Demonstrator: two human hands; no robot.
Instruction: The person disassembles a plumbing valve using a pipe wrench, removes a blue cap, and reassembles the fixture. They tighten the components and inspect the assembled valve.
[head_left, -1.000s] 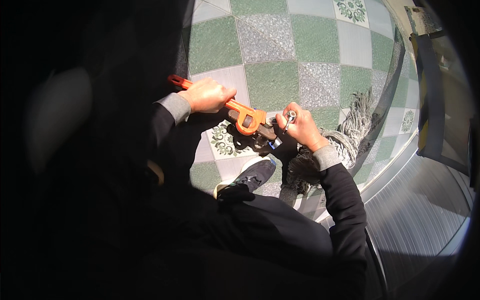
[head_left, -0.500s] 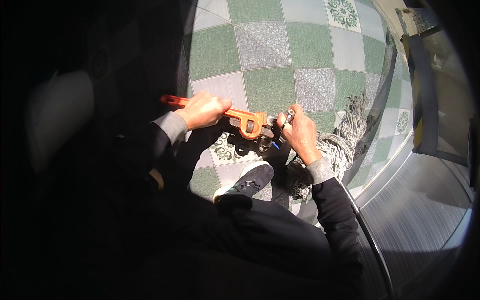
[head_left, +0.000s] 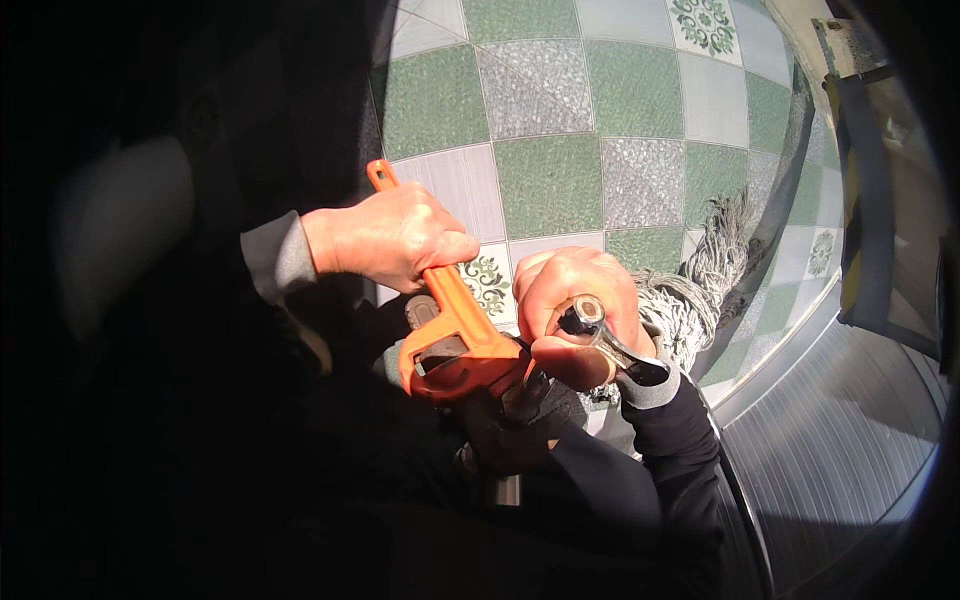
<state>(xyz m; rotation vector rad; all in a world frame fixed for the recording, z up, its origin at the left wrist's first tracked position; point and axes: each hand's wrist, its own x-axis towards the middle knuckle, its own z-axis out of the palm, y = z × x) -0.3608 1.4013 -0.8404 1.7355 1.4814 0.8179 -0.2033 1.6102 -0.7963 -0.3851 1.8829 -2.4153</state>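
My left hand (head_left: 385,240) is wrapped round the handle of an orange pipe wrench (head_left: 470,310), whose jaw end points down toward my lap. A dark metal part (head_left: 510,425) lies against the wrench's jaw end; its shape is partly lost in shadow, and I cannot tell whether the jaws clamp it. Close by on the right, my right hand (head_left: 585,285) is closed round a shiny metal wrench (head_left: 625,355). That tool's round end sticks out by the thumb, and its rest is partly hidden by the fingers.
A grey-white string mop head (head_left: 690,300) lies on the green and grey tiled floor (head_left: 545,185), right of my right hand. Ribbed metal (head_left: 835,430) with a curved rim is at the lower right. A dark frame (head_left: 870,200) stands at the right edge. Deep shadow covers the left side.
Both hands have come nearer to me with their tools. The pipe wrench has turned from roughly level to steeply slanted, its jaw end lower. The right wrench's round end has moved down.
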